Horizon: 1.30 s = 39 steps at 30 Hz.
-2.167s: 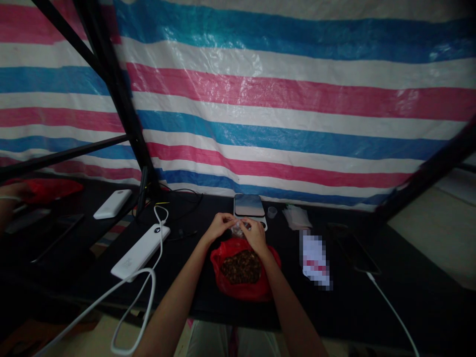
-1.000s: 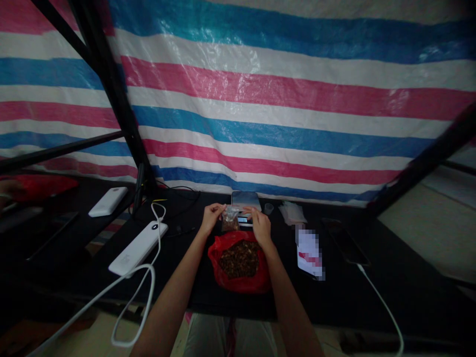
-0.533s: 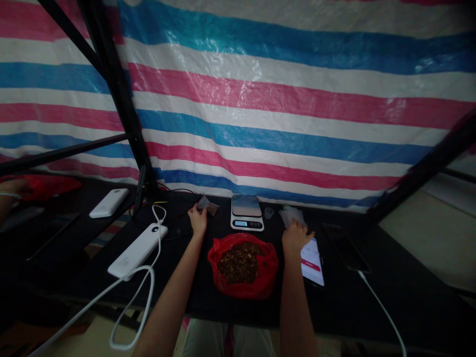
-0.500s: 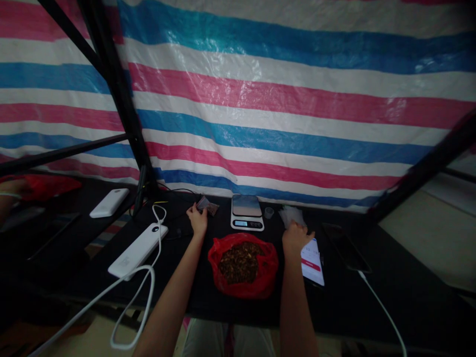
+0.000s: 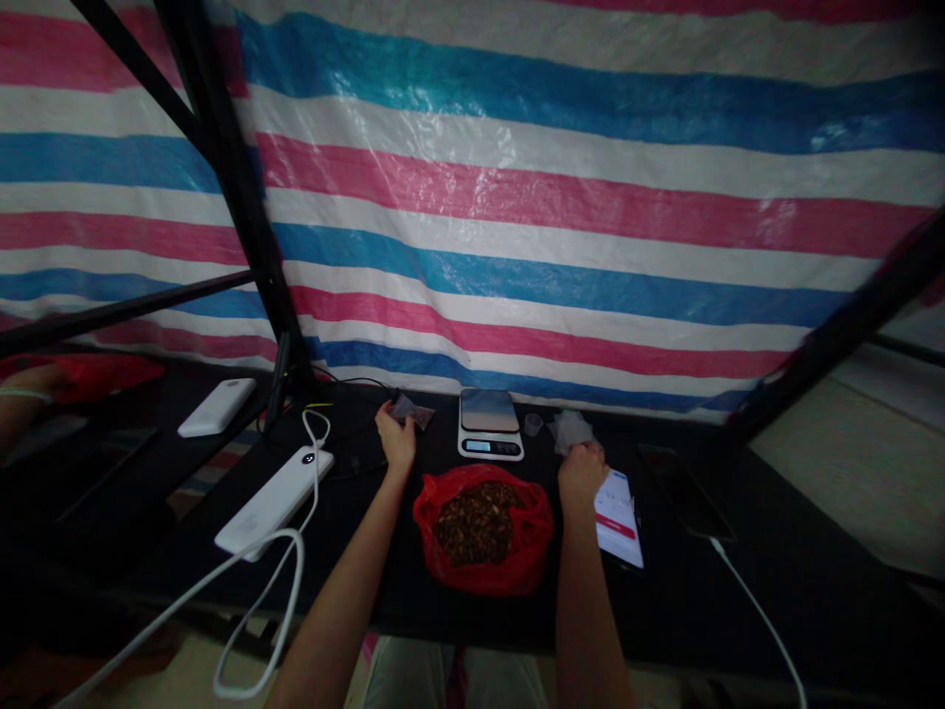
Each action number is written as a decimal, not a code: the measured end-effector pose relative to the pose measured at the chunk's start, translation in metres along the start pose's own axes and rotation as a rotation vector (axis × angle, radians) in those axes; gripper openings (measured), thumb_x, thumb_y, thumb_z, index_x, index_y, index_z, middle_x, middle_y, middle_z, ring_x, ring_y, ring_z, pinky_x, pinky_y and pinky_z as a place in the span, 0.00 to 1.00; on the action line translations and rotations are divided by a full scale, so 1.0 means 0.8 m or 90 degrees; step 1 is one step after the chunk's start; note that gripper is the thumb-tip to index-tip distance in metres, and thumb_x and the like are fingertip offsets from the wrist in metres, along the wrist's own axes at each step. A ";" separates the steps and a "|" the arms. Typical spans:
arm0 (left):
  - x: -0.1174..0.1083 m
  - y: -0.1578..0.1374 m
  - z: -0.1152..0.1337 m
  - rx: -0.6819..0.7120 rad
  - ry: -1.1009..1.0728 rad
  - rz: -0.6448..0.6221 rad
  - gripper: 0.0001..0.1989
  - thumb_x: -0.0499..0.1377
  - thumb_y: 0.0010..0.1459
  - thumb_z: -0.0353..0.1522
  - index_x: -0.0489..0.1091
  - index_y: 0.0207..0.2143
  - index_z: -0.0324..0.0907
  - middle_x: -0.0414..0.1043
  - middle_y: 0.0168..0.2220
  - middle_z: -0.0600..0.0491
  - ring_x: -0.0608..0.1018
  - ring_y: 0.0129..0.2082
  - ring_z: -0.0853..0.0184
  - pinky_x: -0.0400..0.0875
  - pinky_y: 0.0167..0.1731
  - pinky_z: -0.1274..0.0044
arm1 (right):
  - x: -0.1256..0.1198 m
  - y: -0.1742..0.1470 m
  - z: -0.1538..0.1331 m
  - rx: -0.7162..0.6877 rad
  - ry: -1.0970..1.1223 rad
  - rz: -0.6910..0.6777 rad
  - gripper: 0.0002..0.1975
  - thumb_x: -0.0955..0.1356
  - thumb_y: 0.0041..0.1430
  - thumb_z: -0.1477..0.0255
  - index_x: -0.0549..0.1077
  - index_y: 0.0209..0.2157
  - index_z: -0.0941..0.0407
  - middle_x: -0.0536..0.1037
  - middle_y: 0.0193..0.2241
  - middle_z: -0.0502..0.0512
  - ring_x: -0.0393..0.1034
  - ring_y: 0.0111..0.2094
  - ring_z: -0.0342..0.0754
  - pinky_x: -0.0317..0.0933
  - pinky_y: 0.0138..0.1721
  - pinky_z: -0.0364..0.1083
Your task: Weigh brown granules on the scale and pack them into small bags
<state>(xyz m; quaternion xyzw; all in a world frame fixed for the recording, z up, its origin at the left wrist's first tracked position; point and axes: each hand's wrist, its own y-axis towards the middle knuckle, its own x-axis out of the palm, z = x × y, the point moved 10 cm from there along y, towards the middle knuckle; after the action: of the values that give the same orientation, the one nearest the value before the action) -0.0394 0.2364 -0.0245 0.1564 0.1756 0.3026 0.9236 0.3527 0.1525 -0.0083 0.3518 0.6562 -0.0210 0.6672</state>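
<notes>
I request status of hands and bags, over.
Left hand at part-filled pouch. Right hand at clear bags, beside lit phone. Grips unclear. Open red bag between forearms.

Blue, white and red striped plastic sheet (image 5: 532,212): glossy glare.
Black flat tabletop (image 5: 679,591): dim, shadowed; detail possibly lost.
Right edge: darkened.

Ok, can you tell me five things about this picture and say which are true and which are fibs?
1. The red bag has brown bits in it. True.
2. The right hand is on the scale. False: the right hand is at the stack of clear bags.
3. The left hand is at a small clear bag. True.
4. The little cup sits on the scale. False: the little cup is beside the scale.
5. The scale's display is lit. True.
</notes>
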 end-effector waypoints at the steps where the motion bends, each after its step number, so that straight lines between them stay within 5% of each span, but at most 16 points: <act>1: 0.002 0.000 -0.002 -0.005 -0.005 -0.010 0.20 0.54 0.48 0.25 0.56 0.46 0.39 0.60 0.42 0.47 0.67 0.45 0.62 0.60 0.47 0.68 | -0.001 -0.001 -0.001 -0.002 -0.004 0.000 0.15 0.56 0.52 0.81 0.73 0.30 0.63 0.70 0.36 0.69 0.64 0.39 0.57 0.53 0.35 0.51; 6: 0.007 -0.002 0.006 -0.009 -0.074 -0.040 0.18 0.52 0.50 0.26 0.57 0.45 0.40 0.64 0.41 0.48 0.70 0.39 0.66 0.64 0.42 0.72 | -0.020 0.001 0.004 0.036 0.111 0.057 0.14 0.58 0.54 0.76 0.73 0.33 0.63 0.73 0.34 0.68 0.65 0.39 0.58 0.53 0.37 0.54; 10: -0.002 -0.017 0.053 0.099 -0.126 -0.028 0.14 0.51 0.53 0.30 0.59 0.44 0.41 0.65 0.41 0.49 0.70 0.38 0.67 0.65 0.38 0.76 | -0.035 0.007 0.007 0.086 0.447 0.127 0.15 0.60 0.54 0.68 0.72 0.36 0.61 0.74 0.35 0.64 0.69 0.34 0.53 0.58 0.35 0.49; 13: 0.007 -0.043 0.095 0.225 -0.076 -0.081 0.08 0.50 0.55 0.32 0.64 0.38 0.41 0.66 0.36 0.49 0.70 0.35 0.67 0.65 0.36 0.76 | -0.026 0.002 -0.029 0.068 0.740 0.074 0.16 0.62 0.52 0.63 0.71 0.35 0.61 0.76 0.31 0.61 0.70 0.29 0.49 0.62 0.31 0.47; 16: 0.035 -0.083 0.130 0.404 -0.012 -0.206 0.08 0.50 0.56 0.32 0.67 0.35 0.41 0.67 0.34 0.49 0.70 0.36 0.66 0.64 0.38 0.75 | -0.019 -0.019 -0.099 -0.026 0.873 -0.051 0.13 0.64 0.49 0.63 0.69 0.31 0.59 0.75 0.26 0.56 0.71 0.26 0.47 0.64 0.30 0.45; 21: 0.080 -0.122 0.134 0.549 0.111 -0.387 0.11 0.49 0.57 0.35 0.67 0.35 0.40 0.68 0.33 0.47 0.70 0.34 0.64 0.66 0.35 0.74 | -0.017 -0.055 -0.173 -0.150 0.903 -0.158 0.09 0.64 0.50 0.65 0.67 0.28 0.56 0.74 0.26 0.54 0.72 0.28 0.47 0.66 0.31 0.45; 30: 0.093 -0.120 0.123 0.564 0.174 -0.422 0.09 0.47 0.58 0.33 0.65 0.34 0.41 0.65 0.33 0.49 0.68 0.35 0.65 0.64 0.35 0.76 | -0.010 -0.048 -0.169 -0.189 0.821 -0.176 0.10 0.64 0.49 0.64 0.68 0.26 0.57 0.75 0.25 0.54 0.71 0.28 0.47 0.64 0.31 0.44; 39: 0.102 -0.134 0.120 0.575 0.224 -0.472 0.07 0.47 0.56 0.28 0.64 0.30 0.42 0.64 0.29 0.53 0.67 0.28 0.69 0.59 0.27 0.79 | -0.020 -0.050 -0.169 -0.200 0.719 -0.102 0.07 0.63 0.46 0.69 0.65 0.18 0.56 0.70 0.17 0.49 0.65 0.21 0.43 0.59 0.25 0.41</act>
<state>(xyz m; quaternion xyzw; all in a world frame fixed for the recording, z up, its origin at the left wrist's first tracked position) 0.1164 0.1869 -0.0003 0.4087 0.4792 -0.1221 0.7671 0.2143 0.1832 0.0032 0.1547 0.9295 0.2169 0.2550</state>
